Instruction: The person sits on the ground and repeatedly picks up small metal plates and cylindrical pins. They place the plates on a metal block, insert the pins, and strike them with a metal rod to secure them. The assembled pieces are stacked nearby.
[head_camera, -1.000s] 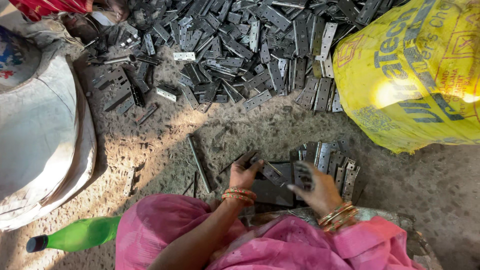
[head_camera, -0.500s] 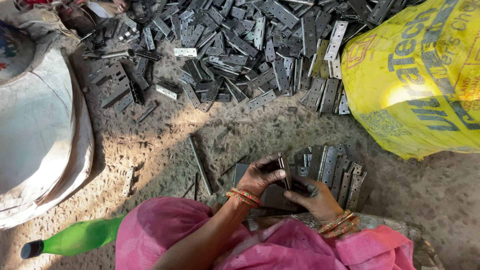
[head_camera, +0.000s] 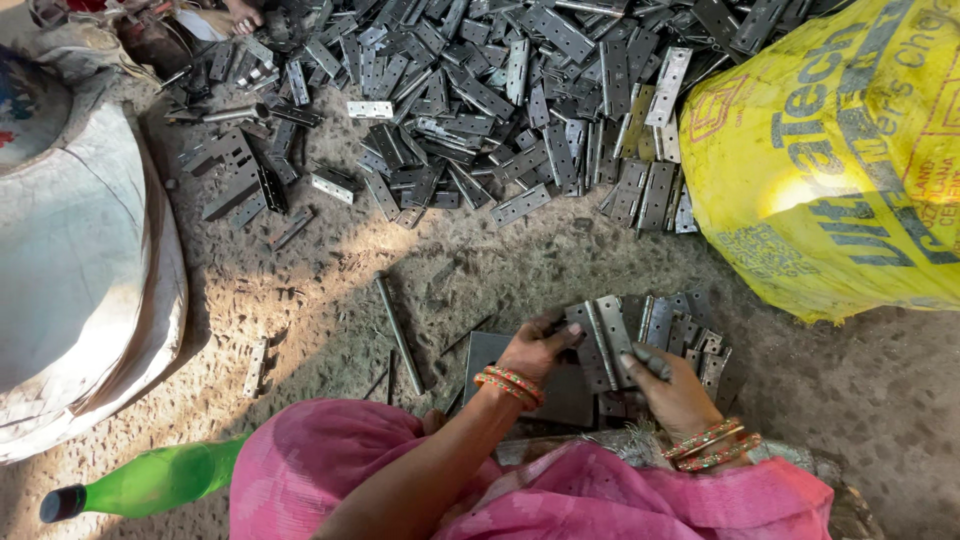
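Yellow woven plastic makes up the big sack (head_camera: 840, 150), printed with blue and red lettering, slumped on the dirt floor (head_camera: 330, 290). Directly below its lower left corner, both hands meet over one steel hinge (head_camera: 603, 342): the left hand (head_camera: 535, 350) pinches its left leaf, the right hand (head_camera: 672, 385) clasps its lower right edge, each grip closed on the metal. A small stack of hinges (head_camera: 690, 335) stands on edge just right of the held one, between it and the sack. Left of the sack spreads a heap of hinges (head_camera: 480, 100), too many to count. Far left lies one white sack (head_camera: 70, 270), and one green glass bottle (head_camera: 150, 482) below it.
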